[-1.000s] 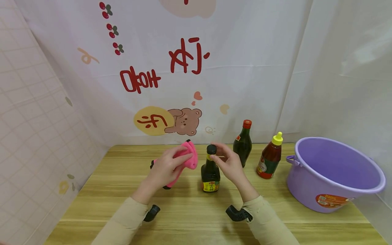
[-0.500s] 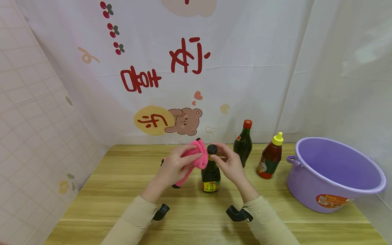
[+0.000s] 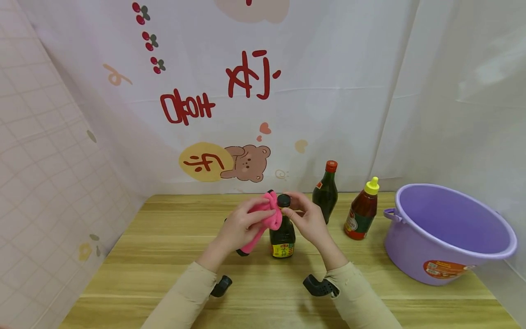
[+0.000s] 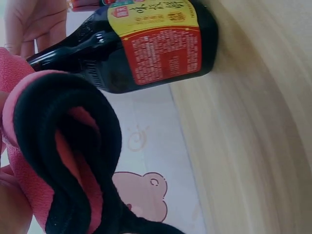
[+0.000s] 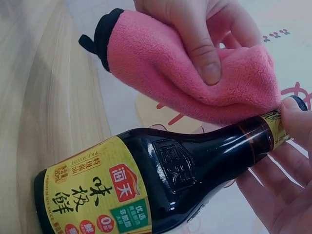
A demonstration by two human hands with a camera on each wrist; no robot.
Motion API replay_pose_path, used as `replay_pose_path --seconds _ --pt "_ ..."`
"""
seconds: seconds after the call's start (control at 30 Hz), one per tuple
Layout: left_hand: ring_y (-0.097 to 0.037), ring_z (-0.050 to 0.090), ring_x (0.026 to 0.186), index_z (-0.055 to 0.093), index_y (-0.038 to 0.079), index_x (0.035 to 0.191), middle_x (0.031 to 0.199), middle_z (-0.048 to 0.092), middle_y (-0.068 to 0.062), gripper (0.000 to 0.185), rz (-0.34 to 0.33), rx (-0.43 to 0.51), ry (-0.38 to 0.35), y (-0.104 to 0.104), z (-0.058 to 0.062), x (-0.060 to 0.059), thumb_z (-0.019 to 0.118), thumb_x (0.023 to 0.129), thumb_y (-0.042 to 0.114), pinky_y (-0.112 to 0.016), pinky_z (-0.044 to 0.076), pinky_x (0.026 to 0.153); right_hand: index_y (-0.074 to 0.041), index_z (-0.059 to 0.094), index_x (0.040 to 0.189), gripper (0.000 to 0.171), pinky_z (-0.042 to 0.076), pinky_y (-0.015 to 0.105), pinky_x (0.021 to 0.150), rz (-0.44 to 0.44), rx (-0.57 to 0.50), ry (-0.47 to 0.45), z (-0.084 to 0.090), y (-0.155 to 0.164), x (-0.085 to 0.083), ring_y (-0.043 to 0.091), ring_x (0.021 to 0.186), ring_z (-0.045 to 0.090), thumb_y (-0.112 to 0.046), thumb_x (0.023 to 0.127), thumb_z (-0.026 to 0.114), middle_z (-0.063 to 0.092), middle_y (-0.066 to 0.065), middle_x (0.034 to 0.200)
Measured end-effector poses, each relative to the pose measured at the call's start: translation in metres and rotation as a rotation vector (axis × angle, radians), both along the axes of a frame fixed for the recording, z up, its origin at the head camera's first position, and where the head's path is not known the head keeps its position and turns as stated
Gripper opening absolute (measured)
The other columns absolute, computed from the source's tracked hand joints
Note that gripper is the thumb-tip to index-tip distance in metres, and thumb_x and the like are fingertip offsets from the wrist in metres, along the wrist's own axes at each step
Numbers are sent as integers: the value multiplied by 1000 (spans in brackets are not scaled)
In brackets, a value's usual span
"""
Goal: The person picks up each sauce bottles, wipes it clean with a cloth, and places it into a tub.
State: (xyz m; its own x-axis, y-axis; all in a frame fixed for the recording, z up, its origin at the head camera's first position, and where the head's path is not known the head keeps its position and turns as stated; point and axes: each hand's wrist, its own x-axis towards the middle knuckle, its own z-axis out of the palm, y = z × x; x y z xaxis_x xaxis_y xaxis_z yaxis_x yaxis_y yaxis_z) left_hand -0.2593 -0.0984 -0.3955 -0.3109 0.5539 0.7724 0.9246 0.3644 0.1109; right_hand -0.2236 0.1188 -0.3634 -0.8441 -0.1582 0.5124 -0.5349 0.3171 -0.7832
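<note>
A small dark sauce bottle (image 3: 282, 235) with a black cap and a yellow label stands upright mid-table. My right hand (image 3: 309, 220) holds it at the neck, fingers curled round just under the cap (image 3: 283, 200). My left hand (image 3: 240, 226) grips a folded pink cloth (image 3: 266, 218) with a black edge and presses it against the left side of the bottle's neck. In the right wrist view the pink cloth (image 5: 195, 78) lies on the bottle's (image 5: 161, 185) shoulder. The left wrist view shows the cloth's black edge (image 4: 73, 161) close beside the bottle (image 4: 146, 46).
A taller dark bottle (image 3: 325, 192) with a red cap and a red sauce bottle (image 3: 362, 211) with a yellow nozzle stand behind right. A purple plastic basin (image 3: 448, 230) fills the table's right end. A printed white curtain hangs behind the wooden table (image 3: 164, 237).
My left hand has carried the pink cloth rightwards from beside the bottle until it touches the bottle's neck. The right hand and the bottle have stayed in place.
</note>
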Motion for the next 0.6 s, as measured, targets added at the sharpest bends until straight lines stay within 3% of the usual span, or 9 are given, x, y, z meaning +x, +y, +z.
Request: replay_pose_path --seconds 0.3,0.6 --pt "-29 58 115 76 13 108 125 60 -15 33 -30 -16 -36 -1 -13 -4 83 78 2 -37 52 94 -3 62 126 36 57 46 79 -20 -14 -17 -30 4 -22 31 94 68 -3 90 70 70 16 101" --pt "-29 59 115 75 13 103 124 60 -16 29 -39 -77 -41 -4 -21 -5 83 77 1 -37 52 94 -11 64 125 36 58 40 79 -17 -26 4 -33 6 -24 23 92 69 -13 91 73 72 9 99"
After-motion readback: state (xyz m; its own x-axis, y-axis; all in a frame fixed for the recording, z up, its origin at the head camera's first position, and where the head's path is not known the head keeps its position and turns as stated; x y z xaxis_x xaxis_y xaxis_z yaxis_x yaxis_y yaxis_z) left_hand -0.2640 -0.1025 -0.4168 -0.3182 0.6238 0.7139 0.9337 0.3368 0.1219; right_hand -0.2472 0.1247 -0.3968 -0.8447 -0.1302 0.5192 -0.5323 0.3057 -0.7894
